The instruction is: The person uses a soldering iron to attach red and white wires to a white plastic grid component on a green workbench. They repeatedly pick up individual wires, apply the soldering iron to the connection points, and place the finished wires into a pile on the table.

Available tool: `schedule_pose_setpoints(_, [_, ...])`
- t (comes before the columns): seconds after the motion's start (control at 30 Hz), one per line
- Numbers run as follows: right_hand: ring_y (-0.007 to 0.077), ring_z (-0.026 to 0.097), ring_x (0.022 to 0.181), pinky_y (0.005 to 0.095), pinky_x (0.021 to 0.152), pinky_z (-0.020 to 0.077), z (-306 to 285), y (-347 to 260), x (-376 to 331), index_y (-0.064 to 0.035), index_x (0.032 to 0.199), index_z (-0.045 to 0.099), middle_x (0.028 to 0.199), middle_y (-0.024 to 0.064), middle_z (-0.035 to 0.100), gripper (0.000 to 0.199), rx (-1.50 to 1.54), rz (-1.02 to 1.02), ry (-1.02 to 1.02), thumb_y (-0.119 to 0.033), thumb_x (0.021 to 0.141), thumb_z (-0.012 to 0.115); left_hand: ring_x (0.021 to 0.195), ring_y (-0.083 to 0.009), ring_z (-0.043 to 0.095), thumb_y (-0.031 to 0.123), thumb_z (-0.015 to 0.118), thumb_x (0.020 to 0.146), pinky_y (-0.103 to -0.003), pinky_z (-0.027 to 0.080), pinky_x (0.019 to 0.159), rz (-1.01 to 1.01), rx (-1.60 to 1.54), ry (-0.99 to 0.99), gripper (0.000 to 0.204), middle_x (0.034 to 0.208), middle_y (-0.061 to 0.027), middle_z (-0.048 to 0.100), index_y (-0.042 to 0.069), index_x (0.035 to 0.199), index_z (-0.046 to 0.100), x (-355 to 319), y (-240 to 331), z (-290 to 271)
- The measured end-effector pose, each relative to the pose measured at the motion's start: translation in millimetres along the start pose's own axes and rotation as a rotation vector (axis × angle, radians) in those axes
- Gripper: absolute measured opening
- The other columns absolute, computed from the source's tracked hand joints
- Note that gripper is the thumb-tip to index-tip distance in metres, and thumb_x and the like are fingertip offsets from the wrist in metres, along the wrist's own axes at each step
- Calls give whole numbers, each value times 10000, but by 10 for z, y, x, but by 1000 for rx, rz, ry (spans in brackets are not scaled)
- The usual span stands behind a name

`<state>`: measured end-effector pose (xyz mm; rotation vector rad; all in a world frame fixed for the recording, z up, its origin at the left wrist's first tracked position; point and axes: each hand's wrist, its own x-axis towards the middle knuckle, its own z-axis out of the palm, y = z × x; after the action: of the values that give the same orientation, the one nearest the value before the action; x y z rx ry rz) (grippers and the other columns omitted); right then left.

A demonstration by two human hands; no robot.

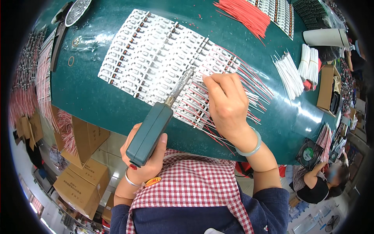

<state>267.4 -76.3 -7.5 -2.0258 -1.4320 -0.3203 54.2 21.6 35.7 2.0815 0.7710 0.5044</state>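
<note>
My left hand (pixel 155 156) is wrapped round the dark green body of a soldering gun (pixel 150 134). Its silvery tip points up and right, over a white panel of small circuit boards (pixel 132 46) lying on the table. With fingertips pinched together just right of the tip, my right hand (pixel 228 103) holds a thin wire (pixel 203 77) down at the panel. Rows of red and white wires (pixel 253 84) stick out from the panel's right part, some passing under my right hand. The exact contact point is too small to make out.
The green table (pixel 85 89) bears a red wire bundle (pixel 245 17), white wire bundles (pixel 288 76), a white cup (pixel 325 38) and a small fan (pixel 309 153). Wired panels (pixel 43 78) sit at the left. Cardboard boxes (pixel 82 187) stand below left; another person (pixel 321 181) is at the right.
</note>
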Motion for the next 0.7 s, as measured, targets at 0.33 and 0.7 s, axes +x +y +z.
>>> schedule_pose_setpoints(0.33, [251,592,779,349,658,501,39,91,57,32,964,682,884,104,639,310,12,25,-18,113,665,688,792,-251,703,-41,742,770,-299,551,686,-26,-26,-37,218,988,-164,695,-56,981,687,76,32,19])
schedule_pose_setpoints(0.7, [245,589,777,344,654,504,69,99,60,24,975,685,887,98,639,320,24,29,-19,110,666,674,760,-224,681,-61,736,762,-290,538,668,-27,-30,-57,187,937,-145,682,-57,940,681,148,52,61])
